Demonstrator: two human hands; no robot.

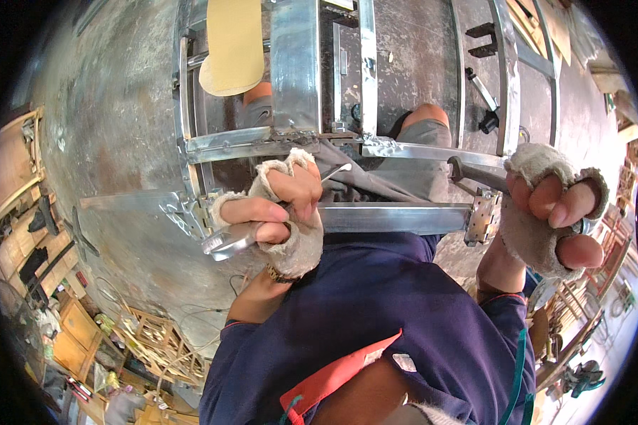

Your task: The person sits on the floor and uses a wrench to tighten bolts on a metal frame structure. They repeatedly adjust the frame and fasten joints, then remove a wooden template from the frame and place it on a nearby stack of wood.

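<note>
My left hand [283, 212], in a worn, pale fingerless glove, closes around a rounded silver metal piece [231, 242]; its kind is unclear. A thin rod with a white tip [337, 171] sticks out past the fingers of this hand. My right hand [551, 205], gloved alike, is closed on a dark metal tool with a rounded end [475, 174]; the palm hides the rest. Between the hands lies a square steel tube [397, 218], with a hinge [483, 215] at its right end. Beyond it, the welded steel frame [432, 152] spans my legs.
A tan oval sheet [234, 49] rests over the frame's far left part. Beyond the right side lie a dark bracket [482, 40] and a black-and-silver tool [483, 95] on the concrete floor [120, 106]. Wood scraps [159, 347] are heaped at the lower left.
</note>
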